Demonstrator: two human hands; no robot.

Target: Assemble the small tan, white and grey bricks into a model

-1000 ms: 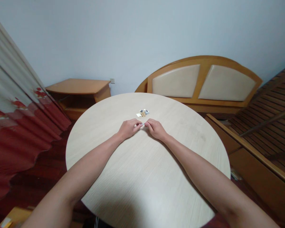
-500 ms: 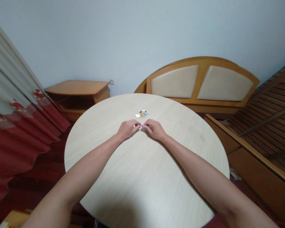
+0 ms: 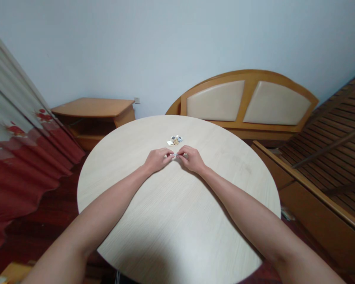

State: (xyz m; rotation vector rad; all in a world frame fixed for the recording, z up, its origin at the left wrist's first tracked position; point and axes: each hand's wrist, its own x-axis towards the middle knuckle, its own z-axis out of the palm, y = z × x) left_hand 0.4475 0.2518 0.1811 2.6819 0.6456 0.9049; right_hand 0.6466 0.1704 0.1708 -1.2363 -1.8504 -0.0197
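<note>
Over the round pale wooden table (image 3: 154,209), my left hand (image 3: 159,160) and my right hand (image 3: 192,158) meet fingertip to fingertip. Between them is a small, thin whitish piece (image 3: 175,155), pinched at its left end by the left thumb and fingers and at its right end by the right ones. It is too small for me to tell its kind. Just beyond the fingers lies a little cluster of small flat pieces (image 3: 175,140), white, dark and gold-brown, partly overlapping.
Behind the table stand a low wooden cabinet (image 3: 94,107) on the left and an arched headboard (image 3: 215,100) on the right. A red and white curtain (image 3: 26,169) hangs at the left. A wooden bed frame with slats (image 3: 337,146) is close by the table's right side.
The hands have drawn slightly apart, and more of the whitish piece shows between the fingertips. The whole view has shifted a little; the cluster lies as before.
</note>
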